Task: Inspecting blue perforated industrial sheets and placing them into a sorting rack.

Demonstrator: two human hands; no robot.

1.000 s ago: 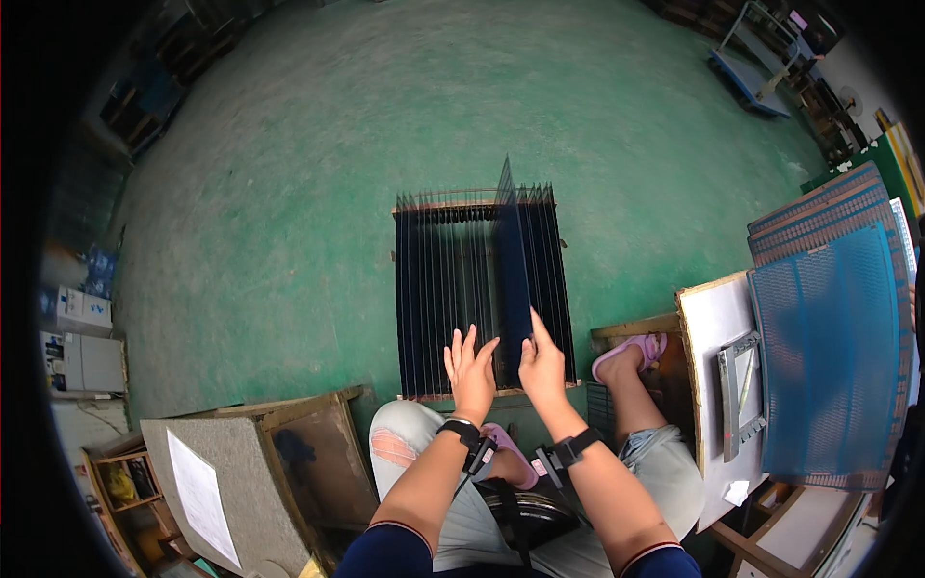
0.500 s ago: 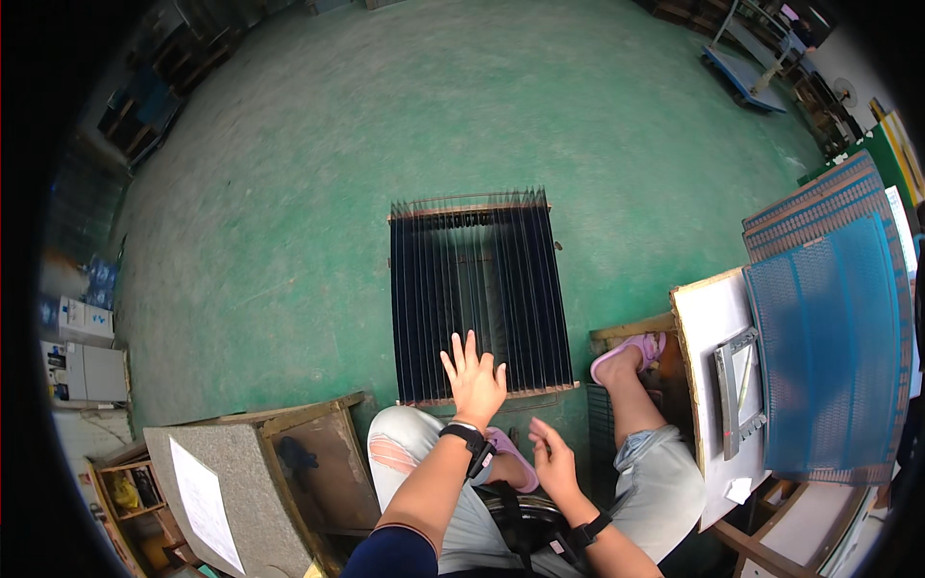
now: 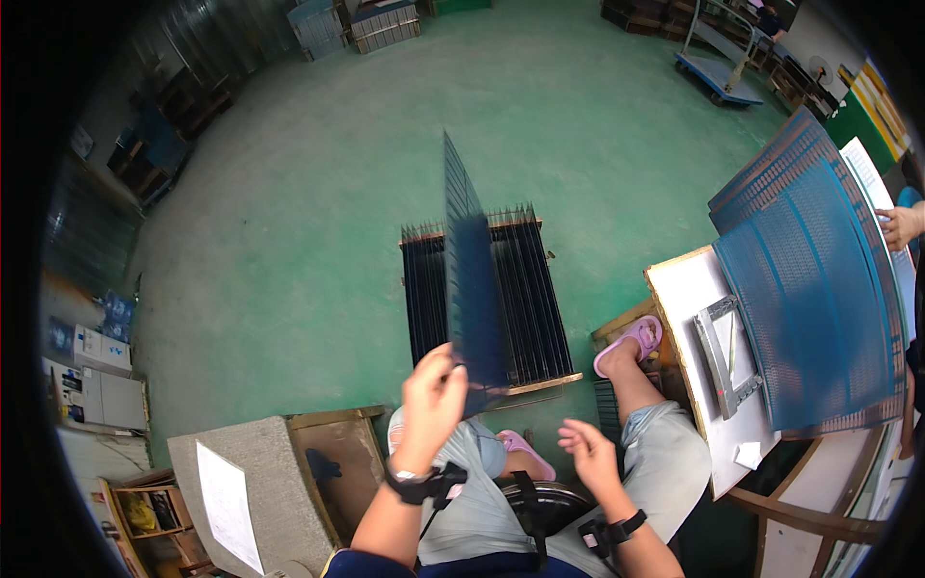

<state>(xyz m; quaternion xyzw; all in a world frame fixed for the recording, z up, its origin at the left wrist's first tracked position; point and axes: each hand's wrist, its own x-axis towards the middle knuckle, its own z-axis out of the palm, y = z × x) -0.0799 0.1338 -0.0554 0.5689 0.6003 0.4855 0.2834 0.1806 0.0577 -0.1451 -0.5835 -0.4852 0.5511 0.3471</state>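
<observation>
My left hand (image 3: 431, 395) pinches the near edge of a thin dark blue sheet (image 3: 472, 279). The sheet stands on edge, raised above a wooden-ended rack (image 3: 547, 385) on the floor, its far corner pointing up and away. Several similar dark sheets (image 3: 536, 308) stand upright in the rack, side by side. Over my lap, to the right of the rack, my right hand (image 3: 590, 455) holds nothing, its fingers loosely bent and apart.
At my right, a white board (image 3: 689, 289) carries a grey metal frame (image 3: 723, 361) and large blue perforated sheets (image 3: 805, 289). Another person's hand (image 3: 903, 227) touches there. A stone-grey surface (image 3: 231, 472) with paper (image 3: 227, 501) lies left. A blue trolley (image 3: 718, 77) stands far right.
My left hand, spread over the rack before, has closed on one sheet and lifted it up and nearer. The right hand has shifted slightly right. Another person's hand has appeared at the right.
</observation>
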